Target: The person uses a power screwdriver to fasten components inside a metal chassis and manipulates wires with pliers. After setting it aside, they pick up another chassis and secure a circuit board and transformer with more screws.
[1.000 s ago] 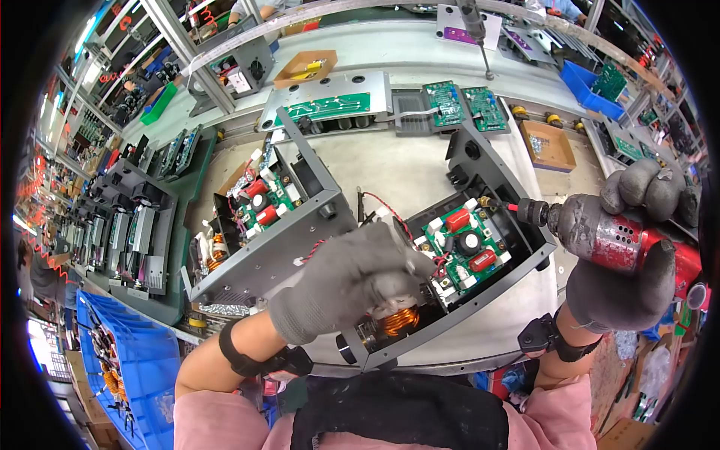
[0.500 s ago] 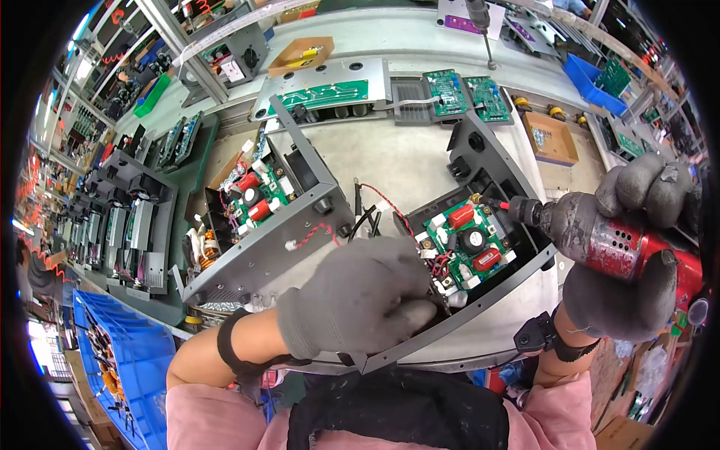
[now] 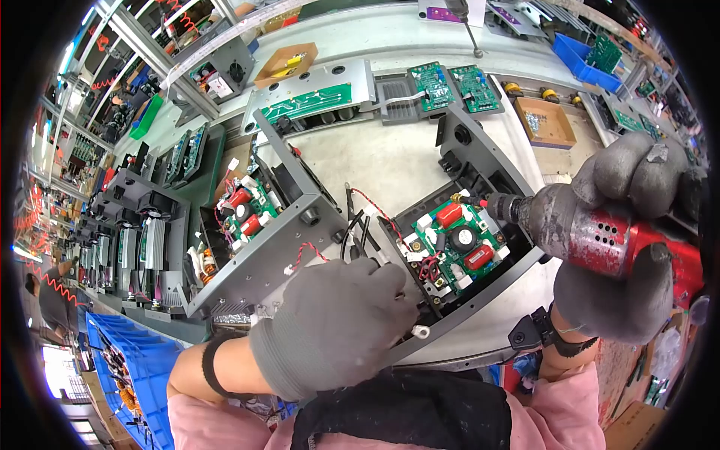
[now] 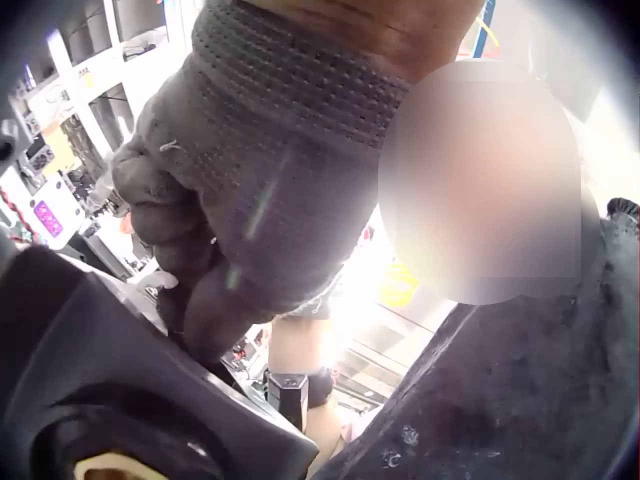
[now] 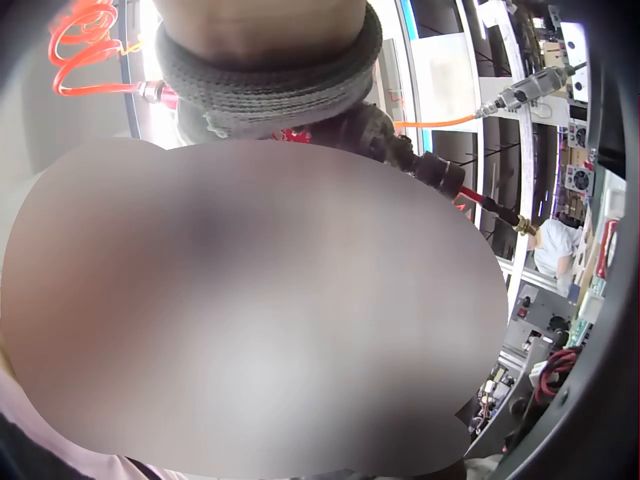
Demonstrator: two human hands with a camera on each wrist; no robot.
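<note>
Right hand: at the right of the frame, wrapped round the red power driver, whose bit points toward the upper left.
Left hand: lower middle, fingers curled, seemingly pinching a ring terminal that pokes out at the fingertips.
Open chassis: right of centre, with the green circuit board inside.
Driver tip: overlaps the board's upper edge in the head view; contact cannot be told.
Step in hand: probably placing a cable end in the chassis, the driver held ready.
Next move: likely calls for seating the terminal flat on its fixing point, then squaring the bit over it, clear of the loose wires.
</note>
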